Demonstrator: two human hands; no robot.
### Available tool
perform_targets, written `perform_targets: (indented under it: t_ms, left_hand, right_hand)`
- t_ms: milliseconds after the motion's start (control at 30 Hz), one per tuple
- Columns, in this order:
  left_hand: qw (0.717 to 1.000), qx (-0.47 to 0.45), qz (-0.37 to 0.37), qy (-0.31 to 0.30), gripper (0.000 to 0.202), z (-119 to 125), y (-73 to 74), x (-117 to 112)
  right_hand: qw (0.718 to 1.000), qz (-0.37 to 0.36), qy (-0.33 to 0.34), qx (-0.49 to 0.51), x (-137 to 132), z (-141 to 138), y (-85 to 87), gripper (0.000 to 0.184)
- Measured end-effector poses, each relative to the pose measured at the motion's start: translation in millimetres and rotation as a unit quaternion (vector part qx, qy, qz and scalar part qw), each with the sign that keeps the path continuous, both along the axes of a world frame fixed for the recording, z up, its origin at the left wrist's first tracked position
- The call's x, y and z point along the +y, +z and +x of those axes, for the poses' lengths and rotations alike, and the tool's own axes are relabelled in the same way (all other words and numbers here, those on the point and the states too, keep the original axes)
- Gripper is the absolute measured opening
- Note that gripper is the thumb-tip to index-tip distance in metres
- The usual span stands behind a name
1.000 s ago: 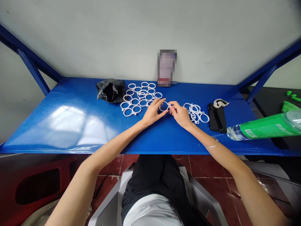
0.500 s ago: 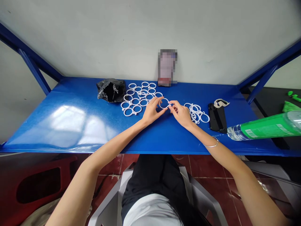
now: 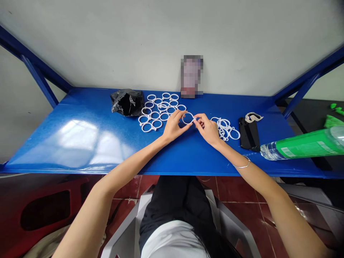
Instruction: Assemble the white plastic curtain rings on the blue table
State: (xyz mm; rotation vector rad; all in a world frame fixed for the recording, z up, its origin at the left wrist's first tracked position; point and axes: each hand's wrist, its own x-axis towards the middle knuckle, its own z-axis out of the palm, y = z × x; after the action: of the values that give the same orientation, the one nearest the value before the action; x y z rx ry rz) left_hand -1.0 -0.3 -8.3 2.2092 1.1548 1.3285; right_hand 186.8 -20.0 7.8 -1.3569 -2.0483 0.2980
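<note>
The blue counter [image 3: 80, 143] is wide. Our two arms stretch over its front edge and meet near its middle. A green bottle [image 3: 303, 145] lies on its side by the right front corner. A black bag [image 3: 126, 102] sits near the back edge. Just beside it lies a big bunch of rings [image 3: 158, 111], and a small heap of rings [image 3: 227, 129] lies further right. Our left hand [image 3: 173, 128] and right hand [image 3: 208, 129] bend inward, fingertips facing. Both pinch one white ring [image 3: 187, 118] between the two ring groups. It is round, so no side is longer. It stands tilted up, its hole facing us.
</note>
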Motion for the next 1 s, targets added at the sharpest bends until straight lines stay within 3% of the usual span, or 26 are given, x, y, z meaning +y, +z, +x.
perform_targets:
  t_ms: [1000]
  left_hand:
    - [1.0,0.007,0.006,0.002,0.031,0.5,1.3,-2.5]
  right_hand:
    - [0.999,0.021,0.037,0.03,2.6,2.4,-3.7,0.028]
